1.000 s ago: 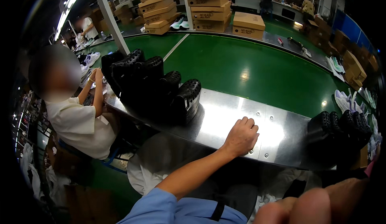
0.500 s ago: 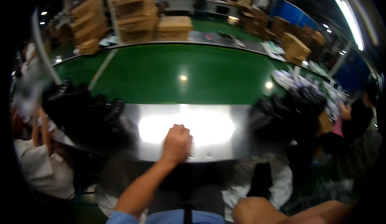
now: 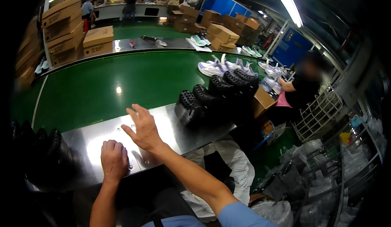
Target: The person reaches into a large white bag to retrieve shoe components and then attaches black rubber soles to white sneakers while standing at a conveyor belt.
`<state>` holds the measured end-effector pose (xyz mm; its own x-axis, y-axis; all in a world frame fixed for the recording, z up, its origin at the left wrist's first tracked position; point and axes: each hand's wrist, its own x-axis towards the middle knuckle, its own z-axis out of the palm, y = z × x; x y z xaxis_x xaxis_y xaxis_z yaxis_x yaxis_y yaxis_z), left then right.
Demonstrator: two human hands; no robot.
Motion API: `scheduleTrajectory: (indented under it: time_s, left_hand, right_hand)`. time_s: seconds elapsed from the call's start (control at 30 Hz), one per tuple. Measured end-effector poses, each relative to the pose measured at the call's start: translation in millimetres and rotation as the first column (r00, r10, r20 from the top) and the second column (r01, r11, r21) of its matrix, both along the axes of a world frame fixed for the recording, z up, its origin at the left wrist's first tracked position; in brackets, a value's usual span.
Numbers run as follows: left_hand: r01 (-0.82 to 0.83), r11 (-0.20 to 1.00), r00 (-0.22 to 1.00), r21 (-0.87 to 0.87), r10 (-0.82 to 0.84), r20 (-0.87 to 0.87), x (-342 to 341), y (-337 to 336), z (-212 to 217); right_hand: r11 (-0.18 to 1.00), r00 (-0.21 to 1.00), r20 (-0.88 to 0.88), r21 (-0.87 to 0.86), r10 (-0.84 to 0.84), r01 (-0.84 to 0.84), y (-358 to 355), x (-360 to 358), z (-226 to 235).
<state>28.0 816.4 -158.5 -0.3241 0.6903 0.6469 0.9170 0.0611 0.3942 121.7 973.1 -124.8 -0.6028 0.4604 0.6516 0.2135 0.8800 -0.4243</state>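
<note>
Currently, glossy black blocks w/ studded tops [image 3: 191,109] stand ungripped, R end of shiny steel bench [image 3: 169,129], more at L end; done vs. left, can't tell. R hand [image 3: 144,132] empty, fingers apart; L hand [image 3: 114,161] fingers curled together, palm hidden. L-end blocks dark, partly lost in shadow.

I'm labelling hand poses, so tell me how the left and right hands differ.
The left hand is curled; the right hand is open, fingers spread. The left hand sits nearer the metal bench's front edge than the right hand. Both are bare.
</note>
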Motion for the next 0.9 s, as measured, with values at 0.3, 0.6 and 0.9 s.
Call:
scheduleTrajectory:
  time_s: [0.3,0.6,0.9]
  left_hand:
    - [-0.005,0.999,0.999,-0.041,0.004,-0.040,-2.1,-5.5,1.4]
    - [0.640,0.752,0.686,0.157,-0.651,0.324,76.6,-51.4,139.6]
    - [0.931,0.050,0.048,0.361,-0.999,0.016,118.3,-64.9,246.2]
  right_hand:
    - [0.981,0.896,0.399,0.096,-0.193,0.168,1.1,-1.9,-38.5]
    - [0.980,0.916,0.351,0.035,-0.195,0.196,7.9,8.9,-41.1]
    - [0.977,0.912,0.351,0.066,-0.213,0.203,0.6,-3.8,-39.5]
